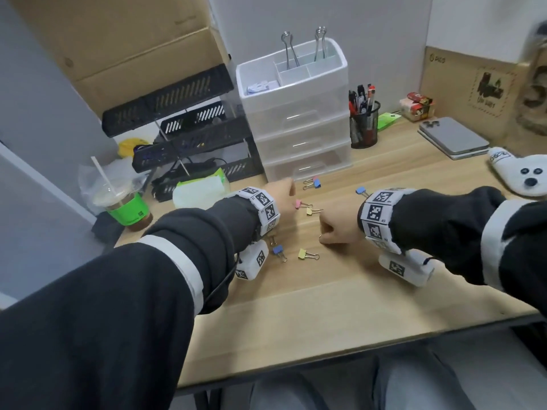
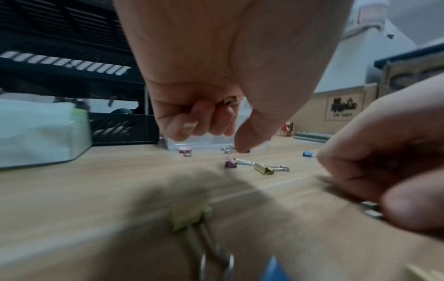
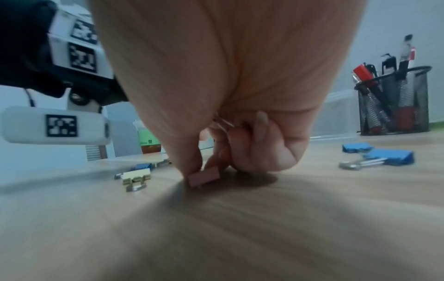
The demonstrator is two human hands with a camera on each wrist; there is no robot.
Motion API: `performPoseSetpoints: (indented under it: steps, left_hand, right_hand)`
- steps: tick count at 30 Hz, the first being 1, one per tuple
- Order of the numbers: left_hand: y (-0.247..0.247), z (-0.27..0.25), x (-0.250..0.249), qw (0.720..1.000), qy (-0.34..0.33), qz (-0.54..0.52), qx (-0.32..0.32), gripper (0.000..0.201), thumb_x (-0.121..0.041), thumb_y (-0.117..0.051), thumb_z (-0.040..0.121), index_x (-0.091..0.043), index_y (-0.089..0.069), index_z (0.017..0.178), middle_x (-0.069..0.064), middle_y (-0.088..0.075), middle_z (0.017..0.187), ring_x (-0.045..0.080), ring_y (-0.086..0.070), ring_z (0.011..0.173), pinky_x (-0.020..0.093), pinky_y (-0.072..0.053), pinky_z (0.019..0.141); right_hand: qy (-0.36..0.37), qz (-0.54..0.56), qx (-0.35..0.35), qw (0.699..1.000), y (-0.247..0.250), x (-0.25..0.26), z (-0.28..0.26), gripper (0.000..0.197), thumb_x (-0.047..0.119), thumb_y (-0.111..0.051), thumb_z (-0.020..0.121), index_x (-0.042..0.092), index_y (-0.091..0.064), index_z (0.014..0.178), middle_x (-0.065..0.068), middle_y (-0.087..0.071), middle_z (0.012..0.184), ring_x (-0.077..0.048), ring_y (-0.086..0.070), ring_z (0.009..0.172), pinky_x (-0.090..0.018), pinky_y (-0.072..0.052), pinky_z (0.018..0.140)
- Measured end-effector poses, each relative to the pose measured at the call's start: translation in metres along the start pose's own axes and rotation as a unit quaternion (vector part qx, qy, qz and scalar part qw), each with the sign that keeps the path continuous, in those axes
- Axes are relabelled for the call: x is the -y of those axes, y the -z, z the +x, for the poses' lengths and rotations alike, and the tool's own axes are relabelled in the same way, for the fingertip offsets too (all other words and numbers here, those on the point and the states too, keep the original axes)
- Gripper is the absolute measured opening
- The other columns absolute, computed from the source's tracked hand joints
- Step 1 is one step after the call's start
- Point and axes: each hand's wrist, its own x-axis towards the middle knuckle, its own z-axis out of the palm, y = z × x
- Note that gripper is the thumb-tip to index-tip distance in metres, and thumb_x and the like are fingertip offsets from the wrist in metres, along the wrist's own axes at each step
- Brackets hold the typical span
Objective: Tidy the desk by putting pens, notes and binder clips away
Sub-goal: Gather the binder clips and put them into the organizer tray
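Clearly clip-gathering: the right hand [image 3: 240, 144] pinches a pink binder clip [image 3: 203, 176] off the counter [image 1: 325, 291], wire handles already tucked in its palm; the left hand [image 2: 211, 106] curls round gathered metal too. Next, I judge, lift and reach for the yellow clip [image 1: 308, 211].

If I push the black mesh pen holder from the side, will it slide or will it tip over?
The mesh pen holder is tall and narrow, with pens standing above its rim, so a high push would probably tip it. It looks light, so a low push would likely slide it on the smooth wooden desk.
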Motion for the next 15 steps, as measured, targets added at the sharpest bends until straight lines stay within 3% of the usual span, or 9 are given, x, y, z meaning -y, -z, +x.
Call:
performPoseSetpoints:
  steps: [3, 6, 8, 12, 14, 15]
  left_hand:
    - [-0.004, 0.017, -0.014, 0.998, -0.023, 0.047, 0.034, 0.035, -0.02, -0.056, 0.098, -0.011, -0.052, 0.132, 0.008, -0.061, 0.123, 0.023, -0.056, 0.097, 0.03, -0.045, 0.08]
    - [-0.007, 0.028, -0.02, 0.994, -0.02, 0.093, 0.058, 0.025, -0.014, -0.056, 0.092, -0.011, -0.064, 0.116, 0.006, -0.067, 0.118, 0.026, -0.065, 0.104, 0.035, -0.053, 0.089]
    - [-0.008, 0.033, -0.021, 0.992, -0.001, 0.105, 0.076, 0.016, -0.013, -0.056, 0.092, -0.01, -0.065, 0.105, 0.006, -0.069, 0.112, 0.025, -0.065, 0.095, 0.035, -0.054, 0.087]
    - [-0.009, 0.041, -0.017, 0.987, -0.001, 0.124, 0.099, 0.015, -0.02, -0.053, 0.097, -0.013, -0.058, 0.084, 0.006, -0.063, 0.092, 0.023, -0.054, 0.083, 0.032, -0.051, 0.074]
    - [-0.01, 0.042, -0.011, 0.985, 0.006, 0.138, 0.098, 0.027, -0.025, -0.052, 0.098, -0.011, -0.052, 0.075, 0.006, -0.056, 0.081, 0.024, -0.052, 0.08, 0.031, -0.043, 0.067]
    - [-0.011, 0.042, -0.008, 0.985, 0.01, 0.142, 0.099, 0.026, -0.025, -0.05, 0.099, -0.008, -0.054, 0.079, 0.007, -0.056, 0.082, 0.025, -0.053, 0.08, 0.031, -0.043, 0.069]
  right_hand:
    - [0.002, -0.019, -0.007, 1.0, -0.002, -0.014, -0.006, 0.036, 0.031, -0.052, 0.092, 0.002, -0.072, 0.1, -0.013, -0.073, 0.098, -0.03, -0.064, 0.081, -0.029, -0.046, 0.067]
    - [0.007, -0.025, 0.002, 1.0, -0.002, -0.021, -0.008, 0.028, 0.027, -0.053, 0.091, 0.004, -0.069, 0.097, -0.01, -0.069, 0.09, -0.028, -0.061, 0.079, -0.035, -0.053, 0.077]
    - [0.012, -0.026, 0.008, 1.0, 0.001, -0.024, -0.007, 0.022, 0.025, -0.054, 0.091, 0.008, -0.066, 0.097, -0.008, -0.066, 0.089, -0.026, -0.058, 0.078, -0.034, -0.052, 0.076]
    - [0.006, 0.051, 0.03, 0.998, 0.012, -0.031, -0.001, 0.025, 0.018, -0.053, 0.093, 0.009, -0.065, 0.113, -0.005, -0.068, 0.109, -0.021, -0.062, 0.091, -0.026, -0.048, 0.077]
    - [-0.02, 0.127, 0.038, 0.991, 0.02, -0.038, 0.007, 0.026, 0.018, -0.05, 0.095, 0.008, -0.066, 0.113, -0.007, -0.071, 0.099, -0.016, -0.061, 0.073, -0.023, -0.049, 0.067]
    - [-0.038, 0.177, 0.027, 0.983, 0.023, -0.043, 0.014, 0.025, 0.018, -0.05, 0.095, 0.006, -0.068, 0.109, -0.007, -0.071, 0.088, -0.014, -0.06, 0.06, -0.022, -0.049, 0.057]
